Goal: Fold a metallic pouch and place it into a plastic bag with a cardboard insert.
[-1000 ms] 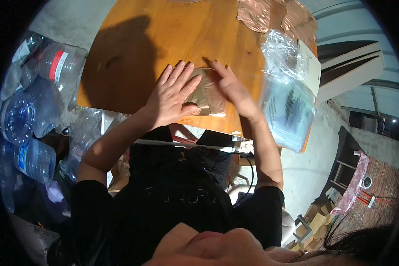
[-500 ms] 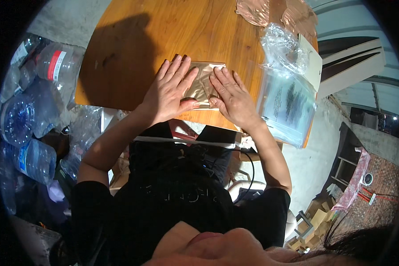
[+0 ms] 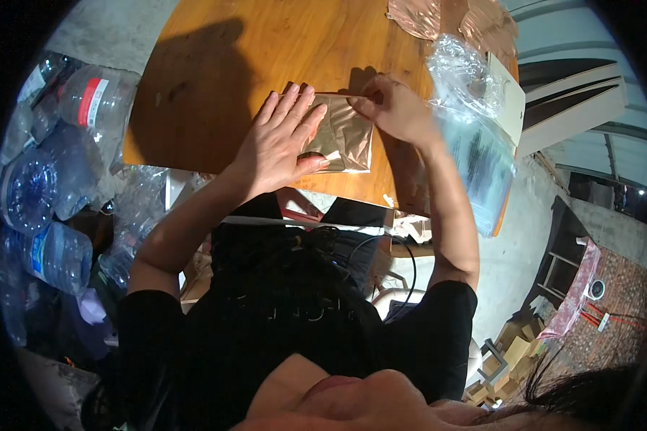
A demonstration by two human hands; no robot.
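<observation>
A crinkled square sheet of bronze-gold foil (image 3: pixel 343 136) lies on the wooden table (image 3: pixel 223 79) near its front edge. My left hand (image 3: pixel 277 147) lies flat on the sheet's left part, fingers spread, pressing it down. My right hand (image 3: pixel 392 108) pinches the sheet's upper right corner between thumb and fingers.
More copper-coloured foil sheets (image 3: pixel 438 14) lie at the table's far right. Clear plastic bags (image 3: pixel 474 122) and a white card sit at the right edge. Several empty plastic bottles (image 3: pixel 50 172) are piled on the floor at the left. Cardboard boxes (image 3: pixel 510 352) stand at the lower right.
My right hand has slid from lying flat on the foil up to its upper right corner and now pinches it. My left hand stays pressed on the sheet.
</observation>
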